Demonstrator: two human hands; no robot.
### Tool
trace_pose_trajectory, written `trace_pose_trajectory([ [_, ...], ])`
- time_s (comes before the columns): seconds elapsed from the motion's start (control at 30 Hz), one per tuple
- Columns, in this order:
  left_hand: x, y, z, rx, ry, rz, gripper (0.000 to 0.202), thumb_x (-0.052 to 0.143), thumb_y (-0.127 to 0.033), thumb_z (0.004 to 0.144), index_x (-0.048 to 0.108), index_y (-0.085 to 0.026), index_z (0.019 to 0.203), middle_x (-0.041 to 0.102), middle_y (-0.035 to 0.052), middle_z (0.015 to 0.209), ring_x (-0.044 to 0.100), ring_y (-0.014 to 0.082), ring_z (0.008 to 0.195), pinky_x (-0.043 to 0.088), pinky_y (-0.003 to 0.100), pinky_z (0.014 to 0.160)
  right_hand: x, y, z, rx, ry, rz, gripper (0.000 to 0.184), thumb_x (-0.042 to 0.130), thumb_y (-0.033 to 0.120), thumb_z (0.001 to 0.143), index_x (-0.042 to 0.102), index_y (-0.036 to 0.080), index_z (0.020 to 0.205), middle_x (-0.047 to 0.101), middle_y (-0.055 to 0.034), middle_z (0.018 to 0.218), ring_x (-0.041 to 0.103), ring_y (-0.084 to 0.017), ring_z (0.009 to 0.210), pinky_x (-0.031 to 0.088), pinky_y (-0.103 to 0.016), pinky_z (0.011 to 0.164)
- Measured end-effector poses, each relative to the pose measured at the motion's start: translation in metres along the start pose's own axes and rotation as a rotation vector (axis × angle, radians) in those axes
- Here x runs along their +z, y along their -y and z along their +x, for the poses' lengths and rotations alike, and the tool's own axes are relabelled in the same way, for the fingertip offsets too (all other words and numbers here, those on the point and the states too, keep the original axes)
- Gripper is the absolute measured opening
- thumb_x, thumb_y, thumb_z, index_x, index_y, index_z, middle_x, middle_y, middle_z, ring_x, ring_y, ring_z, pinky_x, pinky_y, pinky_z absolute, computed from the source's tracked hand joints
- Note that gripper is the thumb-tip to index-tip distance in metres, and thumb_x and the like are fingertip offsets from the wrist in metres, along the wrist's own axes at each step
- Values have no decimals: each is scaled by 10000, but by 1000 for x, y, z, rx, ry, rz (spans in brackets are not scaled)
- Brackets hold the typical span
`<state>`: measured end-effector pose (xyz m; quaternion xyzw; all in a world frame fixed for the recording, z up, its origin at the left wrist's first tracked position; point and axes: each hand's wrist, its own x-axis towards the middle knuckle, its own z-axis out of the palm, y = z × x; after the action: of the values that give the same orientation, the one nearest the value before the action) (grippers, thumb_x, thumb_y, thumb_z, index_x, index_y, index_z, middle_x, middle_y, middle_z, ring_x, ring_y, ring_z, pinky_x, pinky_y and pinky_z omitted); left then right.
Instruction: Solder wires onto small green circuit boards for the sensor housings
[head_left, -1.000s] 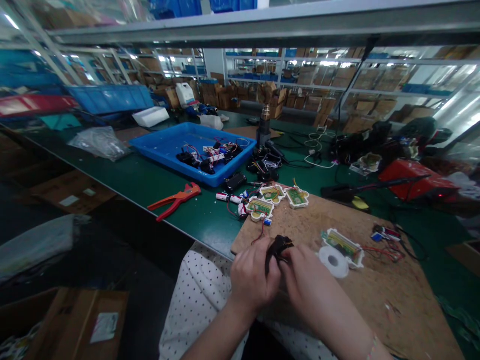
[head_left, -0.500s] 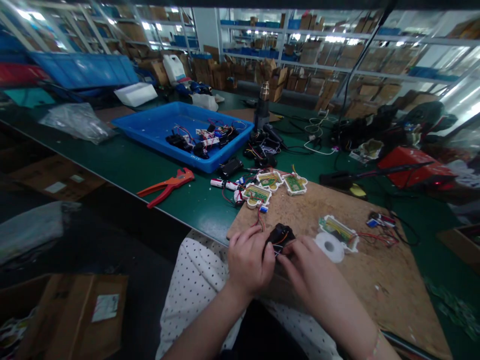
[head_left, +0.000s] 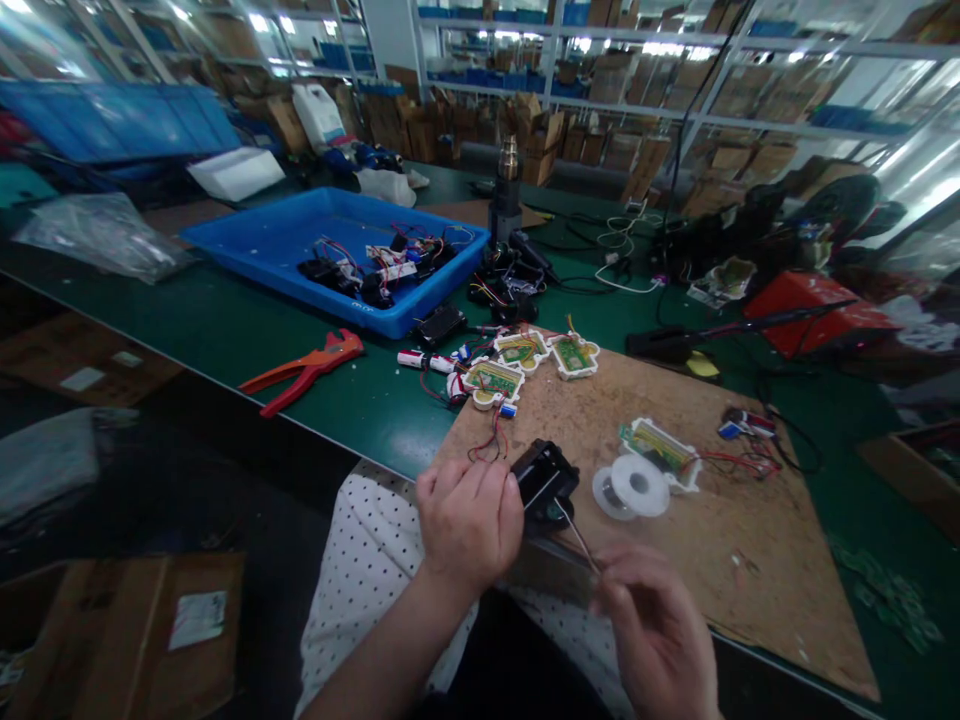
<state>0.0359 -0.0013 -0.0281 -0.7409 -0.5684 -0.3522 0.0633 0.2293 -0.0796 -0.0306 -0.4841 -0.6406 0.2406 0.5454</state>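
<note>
At the near edge of the brown board (head_left: 750, 560), which lies on the green surface (head_left: 180, 320), a black housing (head_left: 534, 468) sits tilted with its hollow side up. The left hand (head_left: 472, 520) has its fingers curled closely together against the housing's left side, holding it. The right hand (head_left: 660, 625), somewhat blurred, is just off the near edge of the board; its fingers are pinched on one end of a thin strand (head_left: 577, 535) that slants up to the housing's lower right part.

Just right of the housing, a white spool (head_left: 641, 487) lies on the board, partly in front of a white-framed circuit board (head_left: 664, 450) with red wires running toward the right edge. Three more white-framed circuit pieces (head_left: 574, 355) cluster around the board's far left corner. Left of them, near the front edge of the surface, are orange-red pliers (head_left: 311, 370) with handles spread. Behind these, a blue tray (head_left: 277, 232) holds black parts (head_left: 322, 272) and loose wires, and a heat gun (head_left: 506, 210) stands upright beside its right end.
</note>
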Motion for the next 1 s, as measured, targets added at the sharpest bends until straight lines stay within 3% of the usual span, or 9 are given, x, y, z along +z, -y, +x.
trace_pose_trajectory([
  [0.13, -1, 6, 5, 38, -21, 75, 210, 518, -252, 981, 701, -210, 888, 733, 44, 747, 593, 262, 782, 320, 440, 790, -20, -4, -22, -51, -10, -202, 187, 634, 85, 929, 679, 245, 1017, 738, -51, 942, 767, -169, 802, 659, -254, 666],
  [0.27, 1, 11, 11, 65, -55, 129, 168, 553, -262, 964, 701, -217, 899, 735, 34, 742, 576, 260, 763, 313, 427, 768, -28, -5, -33, 196, -298, -79, 70, 588, 158, 984, 596, 221, 1013, 659, -52, 1025, 669, -82, 545, 592, -212, 477],
  [0.4, 5, 18, 15, 52, -56, 210, 183, 547, -302, 972, 696, -207, 922, 736, 43, 768, 593, 269, 787, 325, 428, 778, -49, -1, -22, 243, -472, -43, 24, 566, 231, 1011, 565, 218, 991, 607, -40, 994, 626, -65, 533, 536, -197, 444],
  [0.53, 4, 23, 15, 64, -6, 219, 278, 503, -394, 1012, 691, -191, 978, 752, 74, 859, 624, 286, 818, 358, 445, 792, -73, 2, 16, 119, -330, -328, 74, 635, 247, 969, 642, 215, 1035, 664, -81, 1039, 698, -159, 816, 616, -275, 659],
  [0.63, -6, 20, 15, 59, -45, 160, 376, 458, -435, 1028, 668, -143, 1138, 747, 158, 1049, 655, 340, 958, 410, 473, 828, -80, 1, 58, -44, -96, -582, 228, 649, 278, 958, 641, 224, 1180, 703, -95, 1107, 691, -230, 1012, 596, -417, 912],
  [0.7, -16, 13, 14, 104, -112, 43, 351, 516, -354, 1000, 622, -120, 1238, 722, 191, 1138, 664, 352, 1034, 460, 483, 872, -78, -3, 86, -110, 41, -657, 293, 615, 294, 977, 606, 210, 1258, 705, -126, 1193, 663, -273, 1150, 545, -489, 1027],
  [0.8, -32, -3, 15, 221, -142, -153, 417, 641, -185, 903, 567, -151, 1312, 717, 165, 1161, 681, 314, 1071, 511, 459, 948, -73, -13, 116, -81, 206, -633, 390, 570, 315, 999, 537, 184, 1365, 717, -142, 1216, 665, -291, 1183, 524, -523, 1051],
  [0.9, -37, -18, 18, 261, 9, -275, 507, 669, -179, 898, 519, -190, 1382, 712, 137, 1243, 662, 292, 1178, 504, 454, 1044, -72, -23, 124, 5, 239, -544, 356, 548, 324, 1015, 550, 195, 1346, 724, -117, 1158, 695, -258, 1099, 542, -480, 1015],
  [1.0, -31, -28, 28, 244, 196, -320, 553, 692, -317, 940, 480, -179, 1431, 681, 144, 1345, 629, 301, 1262, 495, 470, 1081, -77, -30, 117, 39, 161, -444, 310, 541, 349, 1026, 567, 206, 1300, 694, -110, 1181, 690, -229, 1083, 556, -413, 974],
])
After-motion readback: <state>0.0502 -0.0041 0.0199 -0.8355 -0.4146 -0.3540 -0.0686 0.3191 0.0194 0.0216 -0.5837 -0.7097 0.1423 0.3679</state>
